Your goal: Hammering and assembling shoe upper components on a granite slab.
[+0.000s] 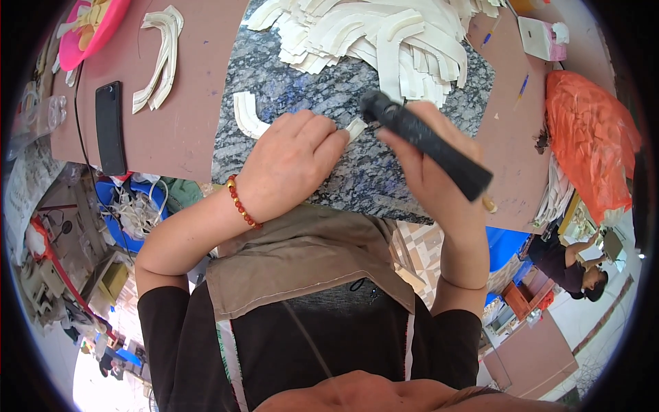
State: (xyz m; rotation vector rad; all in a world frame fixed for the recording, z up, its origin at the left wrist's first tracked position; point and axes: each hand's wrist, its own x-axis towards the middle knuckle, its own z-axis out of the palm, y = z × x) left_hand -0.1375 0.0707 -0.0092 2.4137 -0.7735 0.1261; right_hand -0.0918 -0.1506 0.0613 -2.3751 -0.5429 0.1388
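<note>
My left hand (292, 154) presses down on a curved cream strip (247, 118) lying on the speckled stone slab (371, 175). One end of the strip shows left of the hand, the other by my fingertips; its middle is hidden. My right hand (432, 147) is closed round a hammer with a long black head (439, 151), flared at one end. The head's round face is just above the strip's right end; contact cannot be made out. Part of a wooden handle shows beyond my right hand. A heap of similar cream strips (395, 34) covers the slab's far part.
Left on the brown table (189, 110) are a black phone (110, 128), more curved strips (163, 58) and a pink basin (103, 31). Pens (523, 88), a tissue box (539, 39) and a red plastic bag (590, 137) lie right. Another person (573, 264) is at far right.
</note>
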